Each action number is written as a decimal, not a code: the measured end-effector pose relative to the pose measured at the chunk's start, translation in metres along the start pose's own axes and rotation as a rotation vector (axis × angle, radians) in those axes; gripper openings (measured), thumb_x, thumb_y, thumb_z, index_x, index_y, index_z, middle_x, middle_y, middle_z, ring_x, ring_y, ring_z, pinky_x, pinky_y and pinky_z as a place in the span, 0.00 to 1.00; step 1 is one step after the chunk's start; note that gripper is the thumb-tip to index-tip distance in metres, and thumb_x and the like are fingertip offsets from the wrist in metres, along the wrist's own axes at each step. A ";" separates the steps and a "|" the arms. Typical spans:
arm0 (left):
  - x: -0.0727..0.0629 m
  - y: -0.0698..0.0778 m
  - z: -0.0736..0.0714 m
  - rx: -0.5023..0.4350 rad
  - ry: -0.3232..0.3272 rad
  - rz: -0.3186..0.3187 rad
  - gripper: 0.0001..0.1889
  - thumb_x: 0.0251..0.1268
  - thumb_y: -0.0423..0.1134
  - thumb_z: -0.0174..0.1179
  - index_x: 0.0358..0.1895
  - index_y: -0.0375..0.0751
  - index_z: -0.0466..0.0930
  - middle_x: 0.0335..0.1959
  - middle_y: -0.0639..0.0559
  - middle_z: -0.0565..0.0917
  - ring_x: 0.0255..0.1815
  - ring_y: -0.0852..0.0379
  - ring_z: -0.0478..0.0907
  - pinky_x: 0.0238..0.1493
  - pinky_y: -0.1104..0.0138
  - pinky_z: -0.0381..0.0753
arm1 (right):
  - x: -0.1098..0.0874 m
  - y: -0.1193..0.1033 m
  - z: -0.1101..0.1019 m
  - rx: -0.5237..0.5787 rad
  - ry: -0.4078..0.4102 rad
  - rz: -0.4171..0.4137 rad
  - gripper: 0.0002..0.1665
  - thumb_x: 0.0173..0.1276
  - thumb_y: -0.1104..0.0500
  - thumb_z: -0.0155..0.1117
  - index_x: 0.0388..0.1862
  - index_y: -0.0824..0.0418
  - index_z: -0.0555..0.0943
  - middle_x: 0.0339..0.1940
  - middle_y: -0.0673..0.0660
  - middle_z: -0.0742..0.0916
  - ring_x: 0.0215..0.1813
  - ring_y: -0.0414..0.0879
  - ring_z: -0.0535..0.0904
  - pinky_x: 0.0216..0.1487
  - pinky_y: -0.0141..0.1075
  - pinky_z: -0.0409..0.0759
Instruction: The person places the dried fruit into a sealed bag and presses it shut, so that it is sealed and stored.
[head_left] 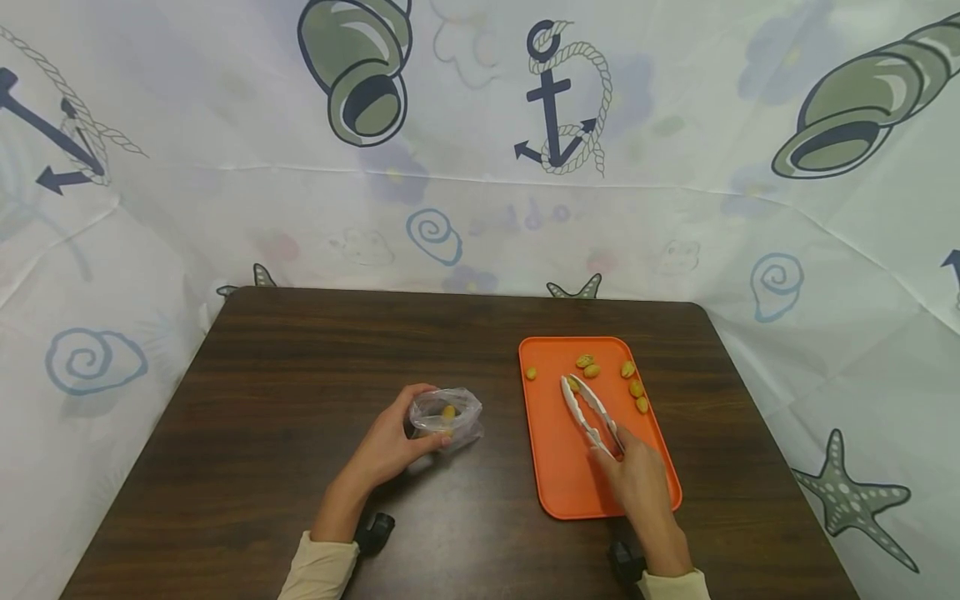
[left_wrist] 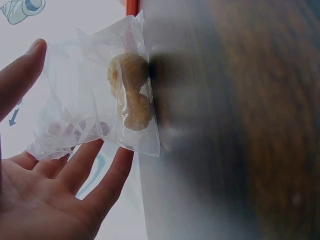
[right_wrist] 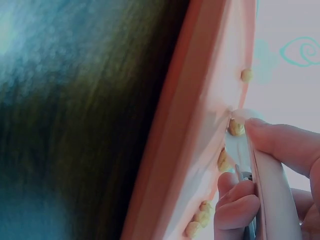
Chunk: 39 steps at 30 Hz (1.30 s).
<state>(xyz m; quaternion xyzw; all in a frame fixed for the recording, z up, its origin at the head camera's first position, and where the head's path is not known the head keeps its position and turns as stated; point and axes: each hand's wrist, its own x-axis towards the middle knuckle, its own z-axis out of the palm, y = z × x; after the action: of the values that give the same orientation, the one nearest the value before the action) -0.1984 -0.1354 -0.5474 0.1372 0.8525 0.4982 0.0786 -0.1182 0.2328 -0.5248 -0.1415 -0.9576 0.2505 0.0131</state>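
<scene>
On the left of the tabletop, my left hand (head_left: 390, 442) holds a clear plastic bag (head_left: 468, 408) at its mouth, thumb on one side and fingers on the other. Two yellow-brown, bumpy lumps (left_wrist: 128, 75) show at the bottom of the bag in the left wrist view. My right hand (head_left: 645, 483) grips white-edged tongs (head_left: 579, 417) over an orange tray (head_left: 558, 475). Between the tips of the tongs is one small yellow-brown lump (head_left: 573, 384). Other lumps (head_left: 592, 371) lie near the tray's far end, with several along its right side.
A dark wood-grain table (head_left: 300, 358) bears the tray on its right half. Behind and beside it hangs a pale cloth (head_left: 480, 108) printed with shells, anchors and starfish. Dark wrist cameras (head_left: 375, 533) sit by both cuffs.
</scene>
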 end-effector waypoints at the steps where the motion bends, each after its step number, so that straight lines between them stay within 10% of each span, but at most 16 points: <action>1: 0.000 0.000 0.000 -0.001 0.000 0.000 0.42 0.52 0.54 0.80 0.70 0.63 0.67 0.64 0.53 0.81 0.63 0.49 0.78 0.62 0.49 0.73 | 0.000 0.000 0.000 0.000 -0.001 0.002 0.30 0.68 0.51 0.74 0.62 0.67 0.80 0.28 0.56 0.81 0.32 0.50 0.74 0.32 0.39 0.67; 39: -0.005 0.006 0.004 0.013 0.004 -0.004 0.42 0.53 0.53 0.80 0.71 0.61 0.67 0.63 0.50 0.81 0.59 0.50 0.79 0.59 0.50 0.74 | -0.020 -0.024 -0.029 0.042 0.164 -0.151 0.28 0.65 0.54 0.77 0.61 0.64 0.83 0.32 0.58 0.88 0.31 0.51 0.82 0.33 0.46 0.77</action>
<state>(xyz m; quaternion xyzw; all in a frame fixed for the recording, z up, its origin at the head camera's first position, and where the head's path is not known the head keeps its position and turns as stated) -0.1919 -0.1313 -0.5442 0.1348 0.8562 0.4927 0.0769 -0.1025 0.2209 -0.4873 -0.0886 -0.9558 0.2565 0.1135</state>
